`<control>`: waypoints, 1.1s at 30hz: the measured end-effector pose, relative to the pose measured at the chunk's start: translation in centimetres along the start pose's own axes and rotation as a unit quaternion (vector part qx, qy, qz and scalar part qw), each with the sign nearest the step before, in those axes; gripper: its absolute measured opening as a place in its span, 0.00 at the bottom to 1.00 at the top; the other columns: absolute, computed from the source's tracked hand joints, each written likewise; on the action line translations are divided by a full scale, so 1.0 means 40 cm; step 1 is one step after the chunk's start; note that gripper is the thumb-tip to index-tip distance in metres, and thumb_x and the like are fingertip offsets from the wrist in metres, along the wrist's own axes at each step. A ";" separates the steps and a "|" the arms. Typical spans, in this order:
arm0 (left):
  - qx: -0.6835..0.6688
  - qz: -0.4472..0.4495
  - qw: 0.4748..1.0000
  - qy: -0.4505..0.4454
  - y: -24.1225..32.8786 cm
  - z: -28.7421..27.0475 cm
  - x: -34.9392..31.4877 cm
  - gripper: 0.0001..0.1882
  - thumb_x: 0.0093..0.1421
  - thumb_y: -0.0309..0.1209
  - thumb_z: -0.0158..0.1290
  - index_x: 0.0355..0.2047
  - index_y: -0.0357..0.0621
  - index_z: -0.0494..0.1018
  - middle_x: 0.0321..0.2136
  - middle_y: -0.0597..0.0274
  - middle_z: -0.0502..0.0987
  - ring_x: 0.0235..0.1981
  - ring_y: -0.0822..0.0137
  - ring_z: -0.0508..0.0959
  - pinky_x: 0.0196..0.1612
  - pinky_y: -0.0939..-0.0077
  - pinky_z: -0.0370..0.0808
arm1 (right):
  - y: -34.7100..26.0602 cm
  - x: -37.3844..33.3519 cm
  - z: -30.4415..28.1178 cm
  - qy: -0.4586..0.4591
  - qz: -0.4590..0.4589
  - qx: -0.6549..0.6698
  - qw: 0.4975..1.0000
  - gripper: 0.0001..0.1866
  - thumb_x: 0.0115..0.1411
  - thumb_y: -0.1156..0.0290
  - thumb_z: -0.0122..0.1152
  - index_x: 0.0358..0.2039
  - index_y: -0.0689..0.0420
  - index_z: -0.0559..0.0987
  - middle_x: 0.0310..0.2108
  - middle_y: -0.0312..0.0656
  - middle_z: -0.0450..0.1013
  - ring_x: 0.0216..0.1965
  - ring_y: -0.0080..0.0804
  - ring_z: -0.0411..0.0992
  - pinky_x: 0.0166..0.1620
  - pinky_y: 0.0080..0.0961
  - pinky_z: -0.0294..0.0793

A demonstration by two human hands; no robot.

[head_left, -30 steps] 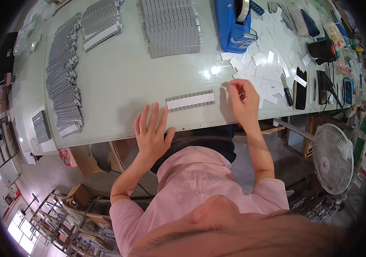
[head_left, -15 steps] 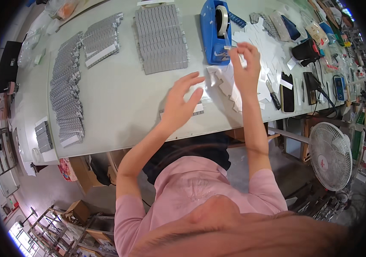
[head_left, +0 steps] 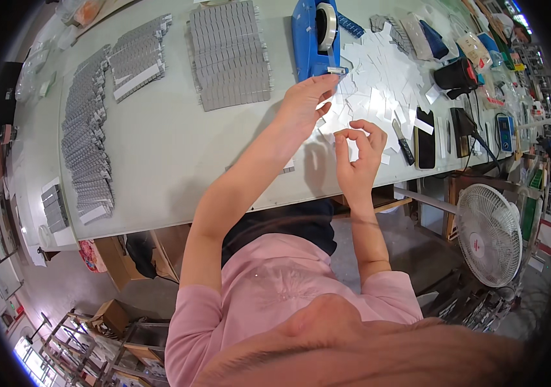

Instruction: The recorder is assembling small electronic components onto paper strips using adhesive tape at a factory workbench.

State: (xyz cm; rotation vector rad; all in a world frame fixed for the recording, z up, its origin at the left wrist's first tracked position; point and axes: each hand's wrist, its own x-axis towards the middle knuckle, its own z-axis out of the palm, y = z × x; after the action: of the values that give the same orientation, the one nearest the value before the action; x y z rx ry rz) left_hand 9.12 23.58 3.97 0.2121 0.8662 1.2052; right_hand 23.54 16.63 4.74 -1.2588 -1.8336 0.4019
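Note:
My left hand (head_left: 307,103) reaches to the front of a blue tape dispenser (head_left: 302,45). Its fingers are bent and closed, the fingertips beside the cutting edge; whatever lies between them is hidden. Lower and to the right hangs my right hand (head_left: 360,158), thumb and forefinger brought together in a pinch. Anything held there is too small to make out. A roll of tape (head_left: 328,29) sits in the dispenser. Partly covered by my left forearm, a small grey strip piece (head_left: 288,166) lies near the table's front edge.
Grey segmented sheets (head_left: 230,58) and a long stack of grey strips (head_left: 85,142) lie to the left. White paper slips (head_left: 378,77) are scattered right of the dispenser. A knife (head_left: 404,145), a phone (head_left: 425,142) and a black cup-shaped container (head_left: 452,77) are further right. A fan (head_left: 488,235) stands beyond the table.
My left hand has moved up and right, from over the small grey piece to the dispenser's front. My right hand has drawn back from the dispenser toward me. The view has shifted slightly.

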 end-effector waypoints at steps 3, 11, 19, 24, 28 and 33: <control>-0.009 0.028 0.999 0.036 -0.040 0.023 0.010 0.07 0.61 0.36 0.63 0.38 0.52 0.78 0.34 0.75 0.78 0.40 0.80 0.73 0.44 0.78 0.64 | 0.091 -0.010 0.036 0.014 -0.011 -0.037 0.999 0.02 0.56 0.76 0.64 0.31 0.58 0.80 0.43 0.44 0.70 0.47 0.45 0.64 0.49 0.37 0.65; -0.083 0.055 0.982 0.159 -0.119 0.060 -0.021 0.09 0.64 0.32 0.59 0.41 0.41 0.76 0.36 0.71 0.76 0.38 0.79 0.72 0.43 0.85 0.67 | 0.119 -0.046 0.029 0.000 0.019 -0.071 0.997 0.03 0.58 0.79 0.60 0.34 0.63 0.77 0.41 0.50 0.71 0.45 0.49 0.68 0.48 0.38 0.69; 0.018 0.245 0.956 0.161 -0.116 -0.133 -0.322 0.10 0.67 0.24 0.54 0.48 0.43 0.72 0.36 0.69 0.74 0.37 0.77 0.72 0.43 0.80 0.71 | -0.022 -0.105 -0.015 -0.122 0.130 0.160 0.971 0.06 0.59 0.83 0.61 0.36 0.62 0.82 0.28 0.39 0.77 0.28 0.22 0.73 0.34 0.19 0.72; -0.015 0.263 0.946 0.186 -0.094 -0.309 -0.489 0.05 0.64 0.22 0.56 0.39 0.41 0.72 0.34 0.68 0.74 0.34 0.76 0.73 0.42 0.80 0.72 | -0.046 -0.137 -0.001 -0.208 0.113 0.210 0.949 0.10 0.53 0.84 0.65 0.37 0.60 0.82 0.34 0.41 0.78 0.31 0.29 0.74 0.36 0.22 0.73; 0.112 0.271 0.943 0.155 -0.101 -0.299 -0.555 0.08 0.61 0.16 0.57 0.37 0.40 0.71 0.34 0.66 0.74 0.35 0.77 0.73 0.43 0.81 0.72 | -0.104 -0.147 0.019 -0.249 0.041 0.277 0.927 0.22 0.45 0.74 0.75 0.41 0.58 0.76 0.45 0.46 0.76 0.42 0.39 0.73 0.40 0.29 0.75; 0.080 0.297 0.949 0.075 -0.132 -0.251 -0.555 0.09 0.61 0.14 0.55 0.39 0.39 0.70 0.36 0.64 0.74 0.37 0.77 0.74 0.43 0.83 0.72 | -0.170 -0.181 0.039 -0.303 0.098 0.326 0.890 0.15 0.49 0.77 0.74 0.37 0.59 0.79 0.35 0.42 0.78 0.35 0.32 0.75 0.37 0.25 0.75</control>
State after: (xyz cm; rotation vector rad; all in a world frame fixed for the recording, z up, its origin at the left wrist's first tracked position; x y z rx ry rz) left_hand 4.12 -0.83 4.67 0.5462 1.0759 1.7272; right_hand 19.17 7.57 5.00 -0.8800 -1.8017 1.5278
